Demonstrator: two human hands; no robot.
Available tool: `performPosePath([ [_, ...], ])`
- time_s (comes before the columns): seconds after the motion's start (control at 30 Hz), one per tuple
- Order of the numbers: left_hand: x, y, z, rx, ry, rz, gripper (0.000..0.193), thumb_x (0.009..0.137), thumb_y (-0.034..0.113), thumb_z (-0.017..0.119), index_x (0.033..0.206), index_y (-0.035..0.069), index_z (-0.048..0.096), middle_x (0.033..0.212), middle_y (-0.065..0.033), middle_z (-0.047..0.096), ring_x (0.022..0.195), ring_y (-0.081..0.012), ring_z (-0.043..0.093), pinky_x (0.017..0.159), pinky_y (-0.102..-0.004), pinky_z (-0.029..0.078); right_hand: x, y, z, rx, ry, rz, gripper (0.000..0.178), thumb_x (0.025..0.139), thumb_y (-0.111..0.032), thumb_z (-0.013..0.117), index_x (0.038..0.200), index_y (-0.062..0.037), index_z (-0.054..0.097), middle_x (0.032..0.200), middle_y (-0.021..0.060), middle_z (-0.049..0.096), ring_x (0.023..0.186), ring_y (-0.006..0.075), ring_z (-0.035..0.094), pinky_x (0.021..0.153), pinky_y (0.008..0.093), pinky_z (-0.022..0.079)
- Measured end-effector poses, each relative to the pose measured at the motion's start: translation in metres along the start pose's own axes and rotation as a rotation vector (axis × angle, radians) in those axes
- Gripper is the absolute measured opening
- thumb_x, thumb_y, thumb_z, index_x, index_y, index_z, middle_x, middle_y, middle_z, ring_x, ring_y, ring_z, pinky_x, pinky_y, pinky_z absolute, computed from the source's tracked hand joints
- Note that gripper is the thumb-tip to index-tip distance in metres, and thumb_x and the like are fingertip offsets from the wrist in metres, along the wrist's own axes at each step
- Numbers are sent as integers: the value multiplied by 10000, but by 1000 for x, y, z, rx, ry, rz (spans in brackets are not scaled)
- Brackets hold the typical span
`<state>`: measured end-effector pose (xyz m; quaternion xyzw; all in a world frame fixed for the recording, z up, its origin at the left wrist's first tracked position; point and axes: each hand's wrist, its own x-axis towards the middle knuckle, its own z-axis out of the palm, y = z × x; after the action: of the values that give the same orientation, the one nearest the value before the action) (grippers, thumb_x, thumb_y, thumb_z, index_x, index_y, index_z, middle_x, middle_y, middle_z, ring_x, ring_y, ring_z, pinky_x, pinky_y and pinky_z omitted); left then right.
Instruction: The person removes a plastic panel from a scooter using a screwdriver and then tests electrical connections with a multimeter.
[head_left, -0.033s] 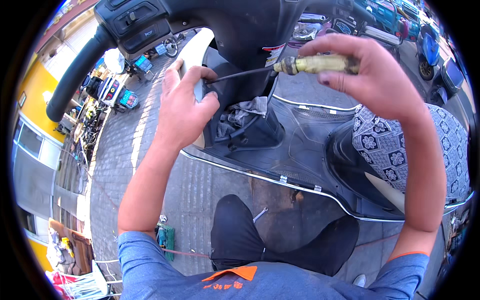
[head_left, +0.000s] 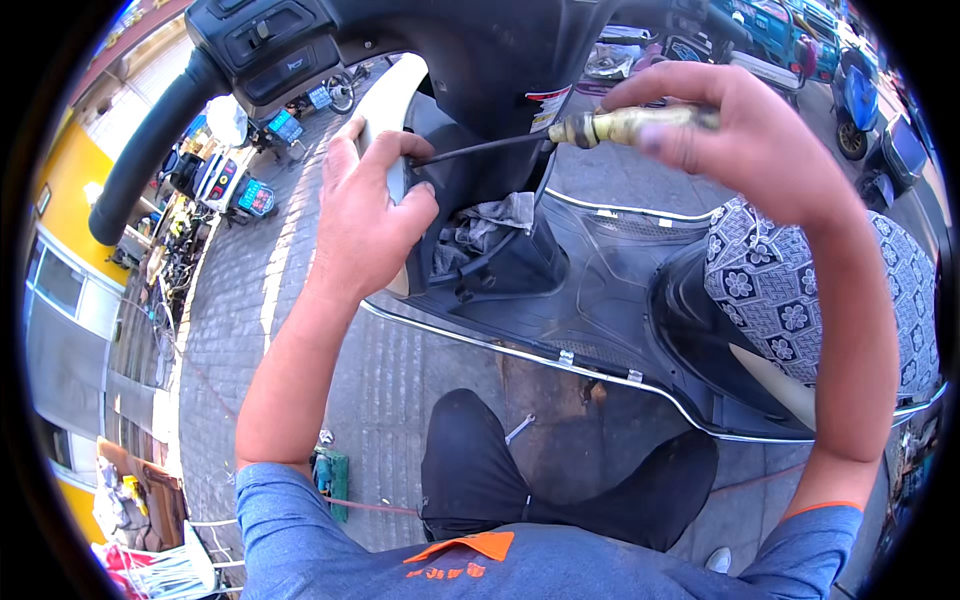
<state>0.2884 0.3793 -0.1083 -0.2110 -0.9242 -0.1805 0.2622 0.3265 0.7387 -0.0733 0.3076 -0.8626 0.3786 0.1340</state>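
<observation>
In my right hand [head_left: 760, 145] is a screwdriver [head_left: 630, 126] with a worn yellowish handle. The fingers curl loosely around the handle's end, and the thumb is blurred by motion. Its dark shaft points left to the edge of the scooter's black inner leg shield [head_left: 470, 150]. My left hand [head_left: 370, 215] wraps over the white front panel [head_left: 392, 100] beside that edge. Its fingertips lie by the shaft's tip, which they hide together with whatever it meets. Below the shaft, a grey rag [head_left: 490, 222] sits in the scooter's open pocket.
The handlebar grip [head_left: 150, 150] reaches out at upper left. A footboard [head_left: 610, 270] with a chrome rail leads to a seat in patterned cloth [head_left: 770, 300]. On the pavement lie a wrench [head_left: 520, 428] and a green tool [head_left: 335, 482]. Other scooters [head_left: 235, 185] are parked behind.
My right thumb and fingers have shifted around the screwdriver's handle, and the right forearm has moved slightly outward. The left hand keeps its place on the panel.
</observation>
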Motion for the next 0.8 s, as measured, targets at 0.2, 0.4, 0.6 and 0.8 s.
performPosePath([
  [0.2, 0, -5, 2, -7, 3, 63, 440, 862, 282, 703, 1277, 139, 728, 1545, -401, 441, 1527, -564, 381, 1257, -573, 338, 17, -6, -14, 312, -86, 400, 531, 1056, -455, 709, 1384, -39, 747, 721, 1, 538, 487, 12, 417, 415, 177, 270],
  [0.4, -3, -1, 4, -2, 32, 39, 406, 863, 287, 705, 1237, 131, 729, 1504, -391, 463, 1498, -564, 404, 1237, -576, 358, 2, -12, 2, -221, -36, -122, 398, 926, -5, 773, 1315, -88, 785, 1101, 98, 775, 986, 210, 737, 869, 360, 585],
  [0.6, 0, -3, -6, 95, 7, 50, 448, 837, 310, 722, 1258, 156, 729, 1514, -386, 467, 1480, -547, 429, 1213, -580, 375, -12, -27, 21, -50, 57, 42, 378, 932, -44, 741, 1310, -46, 739, 941, 23, 660, 857, 132, 630, 763, 345, 519],
  [0.8, 4, -5, -14, 152, -27, 95, 357, 845, 319, 752, 1161, 153, 741, 1364, -366, 551, 1301, -529, 534, 1126, -574, 437, -12, -36, 21, -48, 91, 103, 256, 934, -52, 716, 1180, 15, 701, 1001, 37, 686, 913, 119, 636, 822, 295, 520],
])
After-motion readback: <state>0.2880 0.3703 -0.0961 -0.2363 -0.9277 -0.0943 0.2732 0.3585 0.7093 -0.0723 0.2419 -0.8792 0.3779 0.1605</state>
